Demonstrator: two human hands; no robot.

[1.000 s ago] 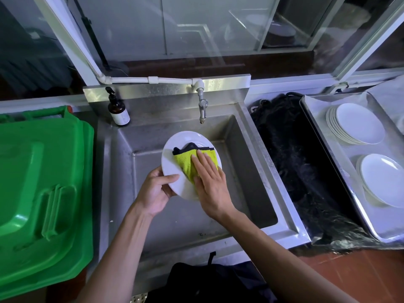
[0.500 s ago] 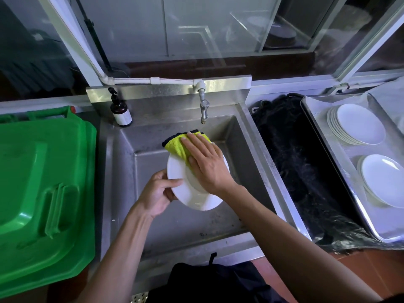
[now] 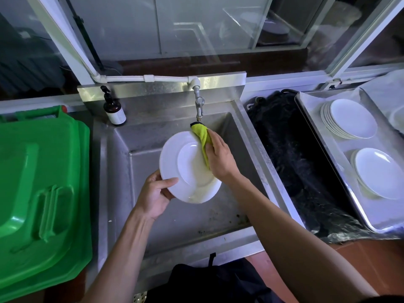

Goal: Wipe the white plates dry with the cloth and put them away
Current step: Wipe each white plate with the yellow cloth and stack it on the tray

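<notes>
Over the steel sink [image 3: 244, 136] I hold a white plate [image 3: 185, 169], tilted with its face up. My left hand [image 3: 156, 193] grips its lower left rim, thumb on top. My right hand [image 3: 218, 156] is closed on a yellow-green cloth [image 3: 202, 138] with a dark edge and presses it against the plate's right side. The cloth's top sticks up past the rim, just under the tap [image 3: 199, 106]. On the steel tray [image 3: 314, 136] at the right lie a stack of white plates [image 3: 349, 119] and a second stack [image 3: 376, 171] nearer me.
A green bin lid [image 3: 39, 193] fills the left side. A brown pump bottle [image 3: 114, 110] stands on the sink's back left corner. Black netting [image 3: 290, 162] lies between sink and tray. A dark bag [image 3: 214, 281] sits below the sink's front edge.
My right hand has slid the cloth from the plate's middle and top to its right edge. Most of the plate's face is now bare, and the cloth is bunched narrower.
</notes>
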